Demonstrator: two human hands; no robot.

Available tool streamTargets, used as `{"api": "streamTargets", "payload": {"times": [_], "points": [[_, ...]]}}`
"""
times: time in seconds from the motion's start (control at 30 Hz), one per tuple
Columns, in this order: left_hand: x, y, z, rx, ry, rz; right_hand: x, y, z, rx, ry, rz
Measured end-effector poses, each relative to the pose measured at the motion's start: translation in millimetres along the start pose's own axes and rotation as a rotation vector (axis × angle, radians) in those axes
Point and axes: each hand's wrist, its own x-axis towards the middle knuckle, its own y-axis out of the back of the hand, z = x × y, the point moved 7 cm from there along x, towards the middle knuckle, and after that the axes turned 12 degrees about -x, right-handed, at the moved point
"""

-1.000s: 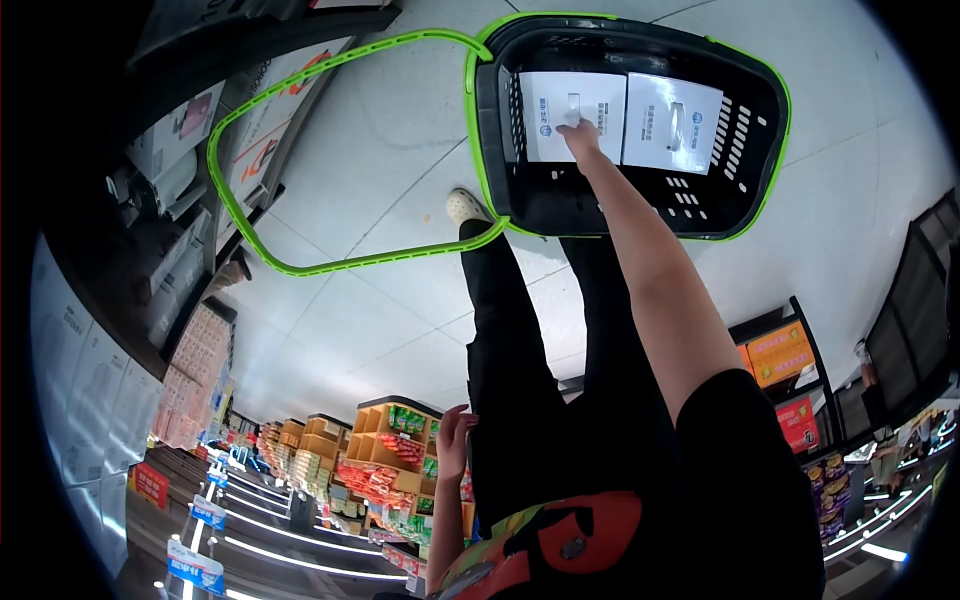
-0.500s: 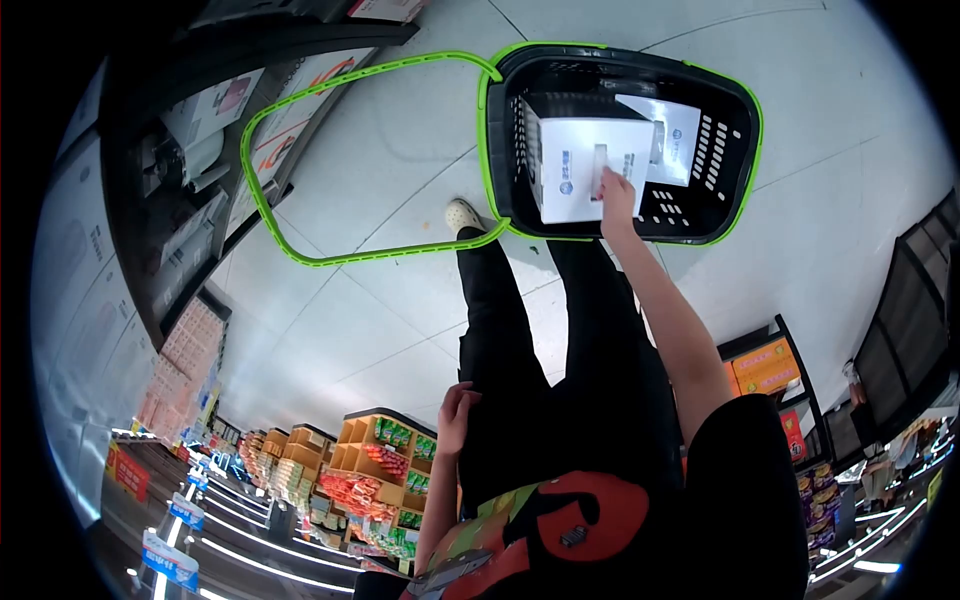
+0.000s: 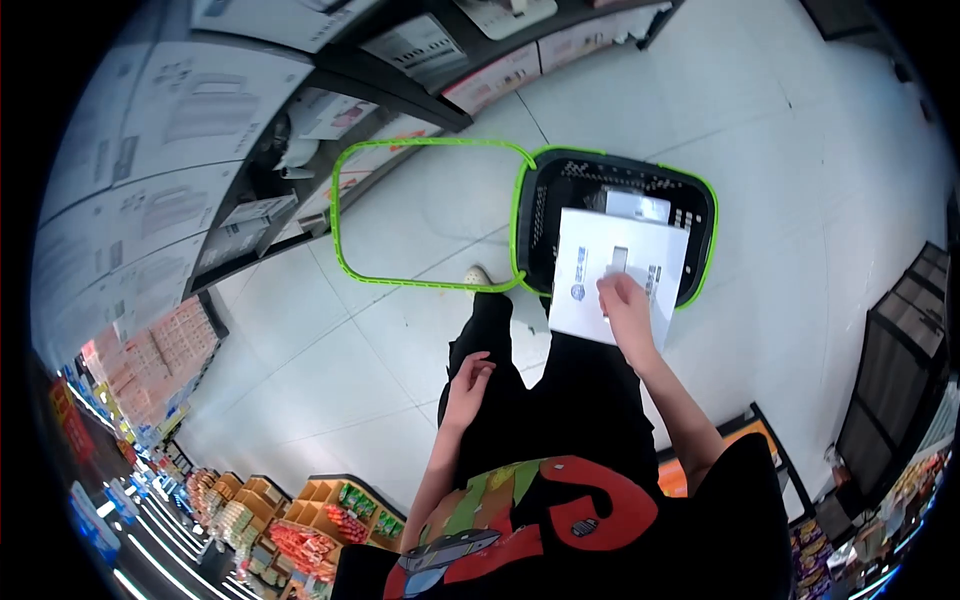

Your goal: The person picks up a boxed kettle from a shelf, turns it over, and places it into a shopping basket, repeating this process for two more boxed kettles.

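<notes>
My right hand point(image 3: 626, 305) is closed on the carrying handle of a white cardboard box point(image 3: 645, 243) with blue and dark print. That box hangs above the near side of a black shopping basket point(image 3: 536, 235) with a green rim, covering part of it. Inside the basket lies another white box point(image 3: 638, 207), partly hidden. The green basket handle point(image 3: 405, 284) is folded out to the left. Nearest to my left thigh is my left hand point(image 3: 468, 388), its fingers loosely bent and apart, with nothing in it.
Shelving point(image 3: 325, 75) with boxed goods lines the left and upper left. Stacked white cartons point(image 3: 190, 95) stand there too. Snack displays point(image 3: 330, 520) are behind me at lower left. A dark rack point(image 3: 890, 360) stands at right, and my shoe point(image 3: 477, 276) is beside the basket.
My right hand has lifted the white box up out of the basket and towards me. The left hand has come forward a little over my thigh. The view has shifted.
</notes>
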Motion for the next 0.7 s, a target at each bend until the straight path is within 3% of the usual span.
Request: {"api": "streamTargets", "payload": {"times": [0.03,0.17,0.33,0.4,0.53,0.6,0.7], "points": [[2.6,2.8,3.4,-0.091,-0.026,-0.010,-11.1,3.0,-19.6,0.005,0.033,-0.099],[20.2,9.3,22.8,-0.404,0.044,-0.024,-63.9,35.3,-102.7,-0.036,0.130,-0.153],[32.0,0.0,78.2,-0.984,-0.104,-0.486,-146.5,50.9,-215.4,-0.212,0.482,-0.199],[70.6,-5.3,64.6,-0.803,-0.121,-0.646,-182.7,53.0,-262.5,-0.163,0.625,-0.209],[11.3,-22.2,159.6,-1.049,0.061,-0.838,-217.2,54.1,-326.0,-0.239,0.731,-0.272],[-24.1,-23.9,200.9,-1.134,-0.144,-1.057,-224.2,53.7,-355.3,-0.355,0.729,-0.224],[-52.2,-18.4,242.2,-1.237,-0.177,-1.116,-239.6,51.3,-393.0,-0.524,0.936,-0.148]]}}
